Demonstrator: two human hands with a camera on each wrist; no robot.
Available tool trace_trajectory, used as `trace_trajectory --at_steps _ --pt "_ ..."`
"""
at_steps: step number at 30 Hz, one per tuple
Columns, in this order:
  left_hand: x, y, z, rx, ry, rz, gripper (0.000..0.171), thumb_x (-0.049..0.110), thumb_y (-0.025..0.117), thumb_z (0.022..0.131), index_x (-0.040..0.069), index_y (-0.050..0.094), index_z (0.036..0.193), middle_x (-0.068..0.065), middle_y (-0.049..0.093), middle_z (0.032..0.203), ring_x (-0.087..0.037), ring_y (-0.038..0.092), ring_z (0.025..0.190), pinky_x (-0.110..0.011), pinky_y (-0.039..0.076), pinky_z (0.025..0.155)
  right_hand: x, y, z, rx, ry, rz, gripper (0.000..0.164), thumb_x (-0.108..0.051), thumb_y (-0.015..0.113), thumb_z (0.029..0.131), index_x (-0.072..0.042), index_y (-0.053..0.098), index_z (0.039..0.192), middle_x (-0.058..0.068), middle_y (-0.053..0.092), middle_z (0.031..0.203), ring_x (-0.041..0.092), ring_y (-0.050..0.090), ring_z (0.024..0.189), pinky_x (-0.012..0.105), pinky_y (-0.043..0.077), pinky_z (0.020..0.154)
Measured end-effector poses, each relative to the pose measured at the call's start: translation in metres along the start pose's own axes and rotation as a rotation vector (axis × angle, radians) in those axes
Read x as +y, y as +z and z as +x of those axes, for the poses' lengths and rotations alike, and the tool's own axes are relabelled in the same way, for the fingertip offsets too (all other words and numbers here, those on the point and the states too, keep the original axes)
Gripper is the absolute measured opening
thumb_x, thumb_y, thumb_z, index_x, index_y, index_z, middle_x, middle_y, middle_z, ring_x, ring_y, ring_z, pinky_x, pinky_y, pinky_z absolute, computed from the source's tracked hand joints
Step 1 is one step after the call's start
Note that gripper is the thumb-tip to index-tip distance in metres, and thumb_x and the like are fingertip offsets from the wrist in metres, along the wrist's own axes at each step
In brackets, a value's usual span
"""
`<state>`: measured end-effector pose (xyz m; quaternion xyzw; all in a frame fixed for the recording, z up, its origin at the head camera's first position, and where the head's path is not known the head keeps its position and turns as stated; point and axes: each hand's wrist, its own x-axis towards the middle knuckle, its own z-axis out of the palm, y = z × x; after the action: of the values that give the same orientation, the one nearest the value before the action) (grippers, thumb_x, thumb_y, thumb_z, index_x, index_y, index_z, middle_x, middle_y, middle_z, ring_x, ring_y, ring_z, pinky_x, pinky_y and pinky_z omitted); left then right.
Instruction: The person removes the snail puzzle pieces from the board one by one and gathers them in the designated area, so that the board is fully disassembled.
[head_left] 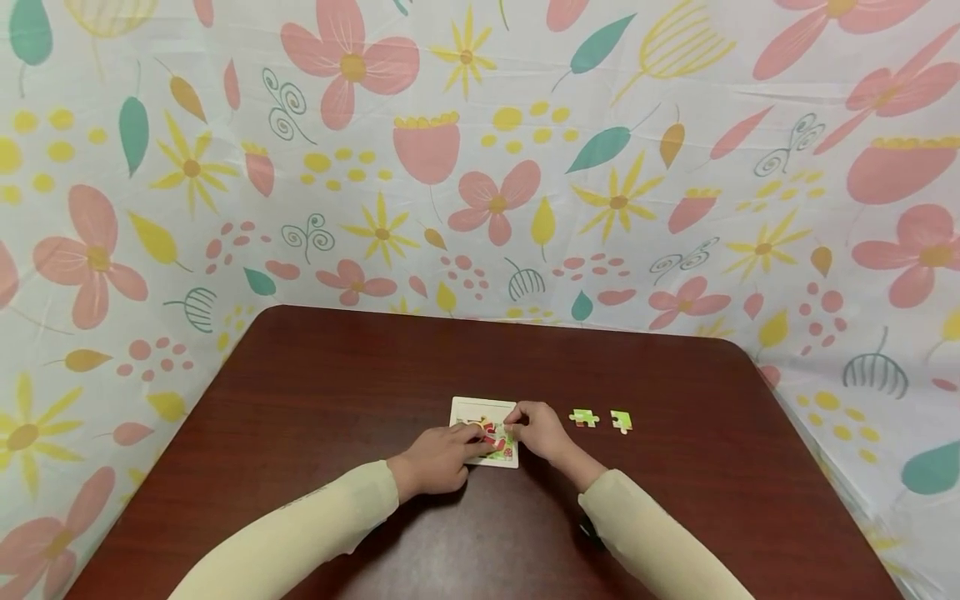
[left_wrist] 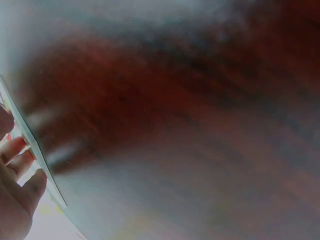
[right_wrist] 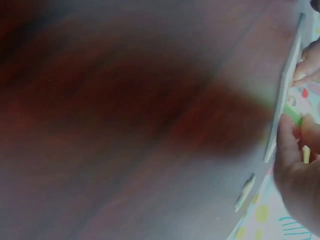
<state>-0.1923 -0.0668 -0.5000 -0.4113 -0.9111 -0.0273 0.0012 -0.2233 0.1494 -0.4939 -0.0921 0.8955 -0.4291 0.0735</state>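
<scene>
A small jigsaw puzzle board (head_left: 483,402) with a pale frame and a colourful picture lies flat on the table. My left hand (head_left: 438,460) rests on it from the left, fingers reaching over the picture. In the left wrist view, the left hand (left_wrist: 17,192) is partly cut off beside the board's edge (left_wrist: 39,155). At the board's right side, my right hand (head_left: 542,429) pinches a puzzle piece. That puzzle piece (right_wrist: 292,114) shows a green edge between thumb and finger in the right wrist view; the fingers hide the rest.
Two loose green puzzle pieces, one (head_left: 583,417) nearer the right hand and another (head_left: 621,422) farther right, lie on the dark reddish-brown table (head_left: 337,375). A flower-patterned cloth (head_left: 480,108) hangs behind the table and along its sides.
</scene>
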Motion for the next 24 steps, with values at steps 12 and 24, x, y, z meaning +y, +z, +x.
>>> trace_trajectory --at_steps 12,24 --pt "-0.002 0.001 0.002 -0.019 -0.014 -0.042 0.055 0.010 0.056 0.090 0.025 0.062 0.143 0.000 0.058 0.132 -0.019 0.062 0.122 -0.031 0.056 0.093 -0.015 -0.005 0.017 -0.043 0.273 0.139 0.011 0.002 0.064 0.097 0.008 0.073 0.099 0.022 0.068 0.102 0.018 0.068 0.075 0.034 0.062 0.072" --pt "-0.005 0.007 0.000 0.001 0.001 -0.074 0.059 0.008 0.057 0.087 0.024 0.061 0.144 0.000 0.057 0.138 -0.021 0.062 0.126 -0.033 0.057 0.095 -0.004 -0.008 0.018 -0.056 0.244 0.209 0.012 0.003 0.069 0.093 0.011 0.075 0.100 0.024 0.071 0.104 0.015 0.072 0.078 0.038 0.064 0.079"
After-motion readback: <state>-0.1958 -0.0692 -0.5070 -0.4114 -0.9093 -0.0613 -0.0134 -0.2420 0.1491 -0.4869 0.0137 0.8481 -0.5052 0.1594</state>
